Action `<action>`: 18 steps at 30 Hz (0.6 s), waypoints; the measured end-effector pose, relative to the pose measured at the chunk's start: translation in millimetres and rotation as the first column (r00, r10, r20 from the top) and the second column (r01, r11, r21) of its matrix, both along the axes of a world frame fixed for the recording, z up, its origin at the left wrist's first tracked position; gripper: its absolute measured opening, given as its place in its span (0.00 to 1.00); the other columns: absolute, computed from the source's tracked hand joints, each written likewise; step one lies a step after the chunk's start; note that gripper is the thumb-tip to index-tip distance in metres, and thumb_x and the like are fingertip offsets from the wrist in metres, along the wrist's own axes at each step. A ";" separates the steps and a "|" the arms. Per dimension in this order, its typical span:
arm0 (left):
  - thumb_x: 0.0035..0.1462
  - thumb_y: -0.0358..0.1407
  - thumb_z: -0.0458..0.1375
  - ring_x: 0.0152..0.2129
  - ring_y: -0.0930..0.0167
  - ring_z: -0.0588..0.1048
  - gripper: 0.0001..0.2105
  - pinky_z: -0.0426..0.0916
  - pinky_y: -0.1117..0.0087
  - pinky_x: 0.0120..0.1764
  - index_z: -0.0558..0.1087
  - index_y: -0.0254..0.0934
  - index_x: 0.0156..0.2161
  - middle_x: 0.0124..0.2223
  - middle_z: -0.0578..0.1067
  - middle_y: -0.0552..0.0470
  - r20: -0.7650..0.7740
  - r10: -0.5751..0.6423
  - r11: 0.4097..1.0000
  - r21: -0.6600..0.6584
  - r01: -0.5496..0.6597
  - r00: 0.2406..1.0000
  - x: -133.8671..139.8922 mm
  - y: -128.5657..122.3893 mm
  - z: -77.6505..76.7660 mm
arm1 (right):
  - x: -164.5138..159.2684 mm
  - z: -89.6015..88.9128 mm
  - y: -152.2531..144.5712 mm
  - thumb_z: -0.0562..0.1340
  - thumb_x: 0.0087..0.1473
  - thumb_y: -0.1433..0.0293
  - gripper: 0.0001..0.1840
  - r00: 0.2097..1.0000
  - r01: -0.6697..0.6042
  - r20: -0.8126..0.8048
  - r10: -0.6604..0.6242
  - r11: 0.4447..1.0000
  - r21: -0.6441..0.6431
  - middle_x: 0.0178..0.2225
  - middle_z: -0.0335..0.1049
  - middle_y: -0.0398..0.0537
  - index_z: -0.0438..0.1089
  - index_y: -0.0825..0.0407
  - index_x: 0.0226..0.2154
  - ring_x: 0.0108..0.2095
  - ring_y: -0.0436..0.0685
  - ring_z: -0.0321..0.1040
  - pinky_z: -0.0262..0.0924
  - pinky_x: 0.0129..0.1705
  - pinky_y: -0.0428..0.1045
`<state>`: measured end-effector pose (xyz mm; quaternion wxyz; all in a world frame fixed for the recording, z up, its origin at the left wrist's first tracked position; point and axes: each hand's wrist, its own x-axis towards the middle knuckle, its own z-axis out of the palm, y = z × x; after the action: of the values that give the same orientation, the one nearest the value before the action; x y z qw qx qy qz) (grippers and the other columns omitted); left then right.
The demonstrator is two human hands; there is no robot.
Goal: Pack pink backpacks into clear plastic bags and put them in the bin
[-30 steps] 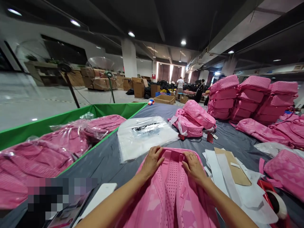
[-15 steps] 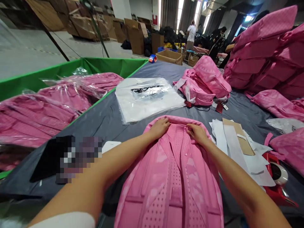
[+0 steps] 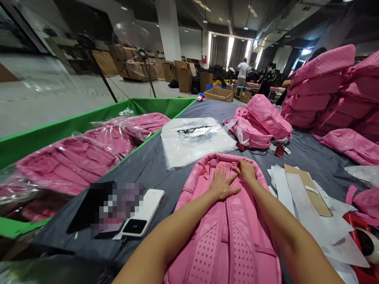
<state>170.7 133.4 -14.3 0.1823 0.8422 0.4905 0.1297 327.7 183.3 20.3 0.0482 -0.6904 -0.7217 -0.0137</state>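
A pink backpack (image 3: pixel 204 240) lies on the dark table cloth with its shoulder straps and dotted mesh facing up. My left hand (image 3: pixel 222 184) is open, fingers spread and pressed flat over the upper straps. Beside it, my right hand (image 3: pixel 246 171) has its fingers bent and closed at the top of the right strap, near a small buckle; the exact grip is partly hidden. A small red tag (image 3: pixel 203 170) shows at the backpack's upper left. Just beyond its top edge lies a stack of clear plastic bags (image 3: pixel 192 148) with black print.
Left of the table, a green-edged bin (image 3: pixel 100 116) holds plastic-wrapped pink backpacks (image 3: pixel 74 157). A white power bank (image 3: pixel 148 209) lies nearby. On the right are paper sheets (image 3: pixel 299 193), a red tape dispenser (image 3: pixel 359 240) and piled pink backpacks (image 3: pixel 319 86). People stand far back.
Both hands have left the backpack's top rim. My left hand has moved onto the straps and spread flat; my right is at the right strap's top. The camera view has tilted up.
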 end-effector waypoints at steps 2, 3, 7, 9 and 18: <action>0.59 0.61 0.57 0.71 0.44 0.47 0.35 0.39 0.37 0.67 0.61 0.55 0.69 0.74 0.53 0.44 0.040 0.015 0.999 0.041 -0.016 0.999 -1.2 3.5 -4.3 | 8.9 12.2 -3.8 0.63 0.63 0.67 0.08 0.996 -0.087 0.010 0.087 0.996 -0.013 0.46 0.77 0.55 0.73 0.52 0.44 0.50 0.61 0.73 0.63 0.50 0.51; 0.59 0.60 0.57 0.71 0.44 0.46 0.35 0.40 0.36 0.67 0.61 0.55 0.69 0.74 0.53 0.44 0.060 0.014 0.998 0.058 -0.017 0.998 -2.0 4.4 -6.4 | 16.5 19.0 -5.5 0.63 0.62 0.69 0.07 0.992 -0.121 0.018 0.121 0.993 -0.014 0.49 0.77 0.54 0.73 0.51 0.44 0.53 0.61 0.71 0.62 0.52 0.51; 0.61 0.59 0.57 0.71 0.44 0.46 0.33 0.40 0.36 0.67 0.61 0.54 0.69 0.74 0.53 0.43 0.100 0.021 0.995 0.094 -0.030 0.995 -4.0 0.2 -13.7 | 52.9 38.6 2.4 0.64 0.57 0.73 0.21 0.992 -0.112 0.051 0.113 0.994 -0.013 0.58 0.70 0.56 0.71 0.51 0.54 0.57 0.63 0.67 0.61 0.53 0.51; 0.62 0.57 0.57 0.71 0.44 0.47 0.32 0.41 0.36 0.67 0.62 0.52 0.68 0.74 0.54 0.42 0.114 0.024 0.992 0.122 -0.038 0.993 -4.9 -3.9 -16.3 | 64.2 37.9 18.9 0.68 0.52 0.73 0.24 0.994 -0.084 0.062 0.087 0.995 -0.059 0.54 0.73 0.56 0.71 0.52 0.53 0.51 0.62 0.71 0.63 0.45 0.50; 0.60 0.54 0.59 0.68 0.46 0.54 0.30 0.44 0.38 0.67 0.68 0.45 0.65 0.69 0.64 0.40 0.157 0.080 0.959 0.257 -0.119 0.984 1.7 3.7 -23.9 | 45.9 22.4 83.3 0.79 0.29 0.77 0.27 0.983 -0.087 0.145 0.117 0.976 -0.198 0.35 0.76 0.53 0.75 0.55 0.36 0.35 0.64 0.75 0.65 0.35 0.50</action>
<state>172.3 137.1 -38.3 0.0960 0.8216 0.4961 0.2641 373.7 266.6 42.8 -0.0742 -0.6505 -0.7559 0.0044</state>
